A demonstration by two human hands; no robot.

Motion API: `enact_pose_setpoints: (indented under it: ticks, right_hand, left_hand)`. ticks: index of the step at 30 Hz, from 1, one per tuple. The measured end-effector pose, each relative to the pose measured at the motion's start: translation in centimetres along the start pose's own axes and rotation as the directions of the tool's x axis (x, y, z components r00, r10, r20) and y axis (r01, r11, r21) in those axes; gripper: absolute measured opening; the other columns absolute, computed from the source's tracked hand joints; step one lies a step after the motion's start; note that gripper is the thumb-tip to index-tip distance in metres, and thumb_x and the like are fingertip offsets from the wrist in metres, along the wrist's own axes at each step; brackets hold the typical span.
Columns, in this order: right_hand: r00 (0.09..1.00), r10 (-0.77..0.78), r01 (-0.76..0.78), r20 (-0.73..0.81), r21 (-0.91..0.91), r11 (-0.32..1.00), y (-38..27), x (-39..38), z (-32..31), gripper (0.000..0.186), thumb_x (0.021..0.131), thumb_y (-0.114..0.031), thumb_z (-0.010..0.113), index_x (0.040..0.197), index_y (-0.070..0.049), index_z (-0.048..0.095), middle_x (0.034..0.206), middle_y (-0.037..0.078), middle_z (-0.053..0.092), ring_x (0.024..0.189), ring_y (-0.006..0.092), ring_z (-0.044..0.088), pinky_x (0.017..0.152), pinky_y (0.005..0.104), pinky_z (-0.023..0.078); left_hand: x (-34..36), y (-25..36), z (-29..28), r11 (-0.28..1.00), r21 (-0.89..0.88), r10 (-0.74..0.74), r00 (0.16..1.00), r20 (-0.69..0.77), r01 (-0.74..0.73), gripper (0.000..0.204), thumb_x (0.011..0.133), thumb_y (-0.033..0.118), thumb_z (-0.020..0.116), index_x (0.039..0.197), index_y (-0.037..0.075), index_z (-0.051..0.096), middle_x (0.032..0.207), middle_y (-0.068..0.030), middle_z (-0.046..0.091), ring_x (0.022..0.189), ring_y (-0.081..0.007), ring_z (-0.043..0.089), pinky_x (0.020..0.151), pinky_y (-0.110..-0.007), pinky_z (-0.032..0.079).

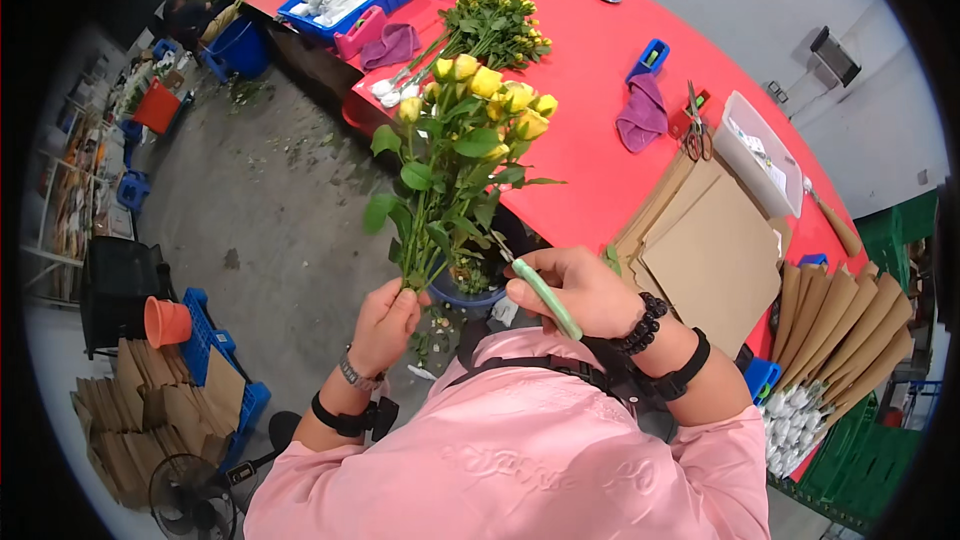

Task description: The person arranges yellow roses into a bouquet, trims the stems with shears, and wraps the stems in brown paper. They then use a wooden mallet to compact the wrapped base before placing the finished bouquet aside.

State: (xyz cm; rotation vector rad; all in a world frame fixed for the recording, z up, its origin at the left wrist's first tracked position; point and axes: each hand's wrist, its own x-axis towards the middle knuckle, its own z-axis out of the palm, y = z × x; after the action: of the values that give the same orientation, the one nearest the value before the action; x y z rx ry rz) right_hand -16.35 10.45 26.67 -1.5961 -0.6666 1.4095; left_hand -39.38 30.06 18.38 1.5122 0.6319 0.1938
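Right hand (575,290) clasps one green knife (548,300)—left hand's (385,320) grip closed round perhaps ten yellow roses (470,130).

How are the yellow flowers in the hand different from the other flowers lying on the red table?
The held yellow roses stand upright, gripped by the left hand; the table bunch lies flat, untouched. The held roses' blooms are large and open; the table bunch's buds look smaller and tighter. Both have yellow blooms, green leaves and long stems.

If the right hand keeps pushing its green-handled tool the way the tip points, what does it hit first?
Probably the rose stems just above the left hand; the right hand aims its tool up-left at them, though depth is unclear.
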Motion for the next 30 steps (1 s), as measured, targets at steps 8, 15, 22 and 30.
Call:
enact_pose_setpoints:
  ticks: [8,15,22,30]
  right_hand:
    - [0.977,-0.154,0.137,0.149,0.121,0.983,5.6,-4.2,1.4,0.049,0.099,-0.042,0.069,0.123,0.000,0.062,0.084,-0.001,0.062,0.065,0.0053,0.059,0.059,0.0224,0.051]
    - [0.960,-0.160,0.109,0.230,0.217,0.970,7.3,-5.4,3.3,0.047,0.099,-0.040,0.070,0.119,0.002,0.063,0.081,0.000,0.063,0.060,0.0055,0.058,0.054,0.0216,0.049]
    - [0.930,-0.271,0.175,0.249,0.349,0.921,7.8,-7.4,3.7,0.043,0.099,-0.030,0.071,0.124,0.004,0.062,0.078,0.001,0.064,0.055,0.0084,0.061,0.050,0.0230,0.049]
    - [0.940,-0.230,0.102,0.250,0.439,0.893,8.9,-5.0,2.6,0.048,0.102,-0.039,0.065,0.126,0.002,0.061,0.078,0.002,0.065,0.059,0.0105,0.062,0.054,0.0235,0.050]
  left_hand:
    - [-6.8,-0.4,2.2,0.996,0.090,-0.001,0.999,-0.054,0.006,0.034,0.108,0.027,0.045,0.097,0.001,0.063,0.063,0.0007,0.053,0.048,-0.0065,0.045,0.045,-0.023,0.034]
    - [-12.3,0.3,4.8,0.998,0.029,-0.051,0.998,-0.044,0.052,0.034,0.109,0.030,0.049,0.097,0.001,0.064,0.066,0.0034,0.052,0.052,-0.0052,0.042,0.048,-0.024,0.033]
    - [-13.7,-0.7,4.0,0.992,-0.043,-0.118,0.990,-0.083,0.115,0.037,0.109,0.032,0.045,0.099,0.001,0.064,0.062,-0.0007,0.053,0.048,-0.0090,0.045,0.045,-0.025,0.035]
    - [-11.8,-2.5,-0.3,0.989,-0.067,-0.142,0.969,-0.201,0.131,0.038,0.109,0.033,0.044,0.098,0.003,0.063,0.060,-0.0018,0.052,0.045,-0.0108,0.045,0.044,-0.026,0.035]
